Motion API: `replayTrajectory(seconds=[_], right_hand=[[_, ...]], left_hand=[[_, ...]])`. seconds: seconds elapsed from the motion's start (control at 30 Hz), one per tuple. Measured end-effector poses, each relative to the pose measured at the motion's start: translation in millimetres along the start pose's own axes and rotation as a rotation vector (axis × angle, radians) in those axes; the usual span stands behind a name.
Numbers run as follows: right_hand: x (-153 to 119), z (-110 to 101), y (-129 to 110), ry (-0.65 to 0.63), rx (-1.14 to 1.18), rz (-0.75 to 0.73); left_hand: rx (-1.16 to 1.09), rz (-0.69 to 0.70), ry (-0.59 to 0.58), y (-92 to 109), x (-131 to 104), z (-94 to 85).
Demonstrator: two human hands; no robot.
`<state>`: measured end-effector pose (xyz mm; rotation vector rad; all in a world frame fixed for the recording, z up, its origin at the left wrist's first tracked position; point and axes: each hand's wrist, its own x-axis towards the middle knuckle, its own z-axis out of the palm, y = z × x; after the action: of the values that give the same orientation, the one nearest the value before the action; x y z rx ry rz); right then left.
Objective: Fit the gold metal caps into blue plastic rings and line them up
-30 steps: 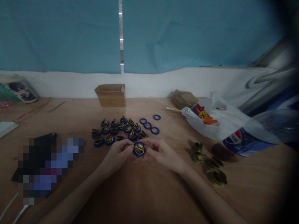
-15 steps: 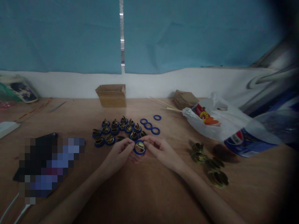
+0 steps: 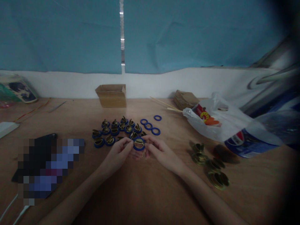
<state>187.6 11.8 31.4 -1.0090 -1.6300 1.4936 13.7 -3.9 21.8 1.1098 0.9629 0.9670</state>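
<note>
Between my fingertips is a round gold metal piece with a blue ring around it (image 3: pixel 139 144); a thin bar crosses its middle. My left hand (image 3: pixel 120 152) pinches it from the left and my right hand (image 3: pixel 159 150) from the right, both closed. Just beyond my hands stands a group of similar gold pieces in blue rings (image 3: pixel 114 130), several with a hinged part raised. Loose blue rings (image 3: pixel 148 126) lie flat behind my right hand. Plain gold pieces (image 3: pixel 218 179) without blue rings sit to the right of my right forearm.
A small open cardboard box (image 3: pixel 112 97) stands at the back by the wall. On the right are a plastic bag (image 3: pixel 225 120), a blue-labelled bottle (image 3: pixel 249 143) and a crumpled brown packet (image 3: pixel 186 99). A dark, partly pixelated device (image 3: pixel 38 156) with white cables lies on the left.
The ringed gold piece has tilted between my fingers and risen slightly, so its face looks flatter. Both hands keep their grip, and the things on the table have not moved.
</note>
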Motion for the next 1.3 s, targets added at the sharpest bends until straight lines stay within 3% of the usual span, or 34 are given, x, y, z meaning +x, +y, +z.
replayTrajectory(seconds=[0.3,0.57,0.77,1.0,1.17,1.3], right_hand=[[2.3,-0.5,8.9,0.029,0.023,-0.045],[-0.4,1.8,6.1,0.055,0.021,-0.072],[1.8,2.4,5.7,0.076,0.026,-0.017],[2.5,2.5,8.2,0.139,-0.147,-0.128],[-1.2,3.6,9.2,0.136,-0.399,-0.243],[-2.6,6.0,9.7,0.149,-0.38,-0.252]], left_hand=[[-0.057,0.022,-0.074,-1.3,-0.7,-1.7],[-0.044,0.034,-0.067,-4.1,-1.3,-4.3],[0.018,0.085,-0.081,-0.1,-1.8,-1.3],[-0.008,0.067,0.026,-1.4,-1.0,-2.7],[0.147,0.167,0.071,-6.0,0.8,-6.4],[0.111,0.24,0.053,-8.1,1.4,-7.9]])
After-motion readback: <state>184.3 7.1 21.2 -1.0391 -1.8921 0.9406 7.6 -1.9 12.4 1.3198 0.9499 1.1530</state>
